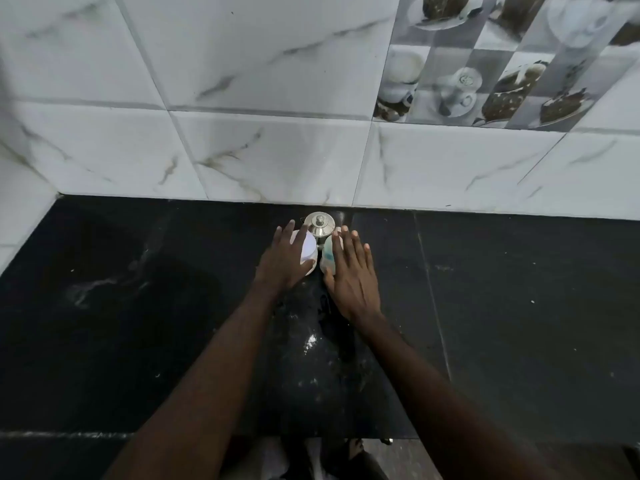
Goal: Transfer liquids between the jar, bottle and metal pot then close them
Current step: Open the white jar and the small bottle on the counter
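metal pot (319, 224): shiny steel, lid on with a small knob on top; it stands on the surface right against the foot of the wall tiles and serves as the landmark here.
jar (308, 251): white, just in front of the metal pot and a little to its left; mostly covered by a hand, so whether its lid is on cannot be made out.
bottle (327, 256): pale, see-through with a bluish tint, just in front of the metal pot and a little to its right, close beside the jar; it looks to be lying or leaning, though the hand hides most of it.
left hand (285, 259): fingers spread and extended, palm down, laid over the jar; not curled around it.
right hand (351, 271): fingers spread and straight, palm down, resting against the right side of the bottle; no closed grip visible.
surface (519, 323): dark polished stone, with pale speckles and a wet-looking glint in front of the metal pot, between the two forearms.
wall tiles (277, 150): white marble pattern directly behind the metal pot.
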A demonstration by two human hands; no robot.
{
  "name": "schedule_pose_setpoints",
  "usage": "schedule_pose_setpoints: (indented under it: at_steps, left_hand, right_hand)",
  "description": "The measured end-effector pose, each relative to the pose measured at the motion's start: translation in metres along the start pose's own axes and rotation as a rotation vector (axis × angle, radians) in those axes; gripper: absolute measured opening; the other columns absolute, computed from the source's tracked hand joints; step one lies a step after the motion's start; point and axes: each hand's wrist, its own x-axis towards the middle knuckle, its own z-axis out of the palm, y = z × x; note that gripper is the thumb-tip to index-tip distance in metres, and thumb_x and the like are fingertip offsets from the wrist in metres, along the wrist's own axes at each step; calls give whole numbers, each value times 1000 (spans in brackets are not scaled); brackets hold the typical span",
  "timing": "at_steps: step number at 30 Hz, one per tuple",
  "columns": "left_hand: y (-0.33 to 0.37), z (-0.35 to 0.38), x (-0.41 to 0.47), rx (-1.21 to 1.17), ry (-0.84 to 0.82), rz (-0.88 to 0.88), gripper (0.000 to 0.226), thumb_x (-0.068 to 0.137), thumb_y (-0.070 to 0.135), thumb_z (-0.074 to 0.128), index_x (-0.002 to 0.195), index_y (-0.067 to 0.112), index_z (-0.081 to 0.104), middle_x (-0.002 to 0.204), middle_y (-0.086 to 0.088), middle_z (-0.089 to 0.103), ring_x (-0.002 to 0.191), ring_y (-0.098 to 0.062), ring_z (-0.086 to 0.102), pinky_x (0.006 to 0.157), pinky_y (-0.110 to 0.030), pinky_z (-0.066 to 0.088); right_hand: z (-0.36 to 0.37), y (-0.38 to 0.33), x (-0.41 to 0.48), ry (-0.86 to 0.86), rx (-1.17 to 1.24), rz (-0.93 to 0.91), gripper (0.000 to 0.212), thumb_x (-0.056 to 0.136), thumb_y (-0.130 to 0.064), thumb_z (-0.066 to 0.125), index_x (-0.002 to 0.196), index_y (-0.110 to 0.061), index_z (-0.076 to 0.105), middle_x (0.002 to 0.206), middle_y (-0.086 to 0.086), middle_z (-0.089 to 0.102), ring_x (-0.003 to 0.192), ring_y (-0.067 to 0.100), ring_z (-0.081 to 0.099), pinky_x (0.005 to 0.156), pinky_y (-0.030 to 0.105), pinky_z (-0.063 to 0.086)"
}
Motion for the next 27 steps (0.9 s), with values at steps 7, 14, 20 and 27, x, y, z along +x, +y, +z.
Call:
schedule_pose_setpoints:
  at_steps: [7,14,20,27]
  left_hand:
    - [1,0,7,-36,-48,-83,76,96,41,63,160,19,28,168,-15,19,151,-37,28,112,-51,40]
    - [2,-2,1,-173,19,-116,71,86,38,73,146,18,41,146,-10,43,129,-34,51,96,-51,53]
    - [-1,-1,-18,-217,53,-155,71,81,41,76,142,21,47,139,-8,49,124,-32,55,95,-50,54]
    - [0,2,-43,-221,74,-140,73,78,44,79,142,26,50,137,-3,53,122,-28,57,95,-47,54]
  right_hand:
    - [2,2,-6,-55,10,12,71,105,-38,42,164,-15,10,172,5,3,159,22,-1,128,46,12]
    - [5,-4,-11,-49,64,-4,72,100,-31,46,163,-11,17,170,9,17,158,23,10,128,45,13]
    - [8,-9,-17,-48,151,9,69,94,-23,57,157,-9,34,154,12,46,143,26,39,121,42,32]
    - [11,-13,-30,-191,338,65,80,85,-17,60,158,-13,28,154,13,44,139,28,42,115,44,40]
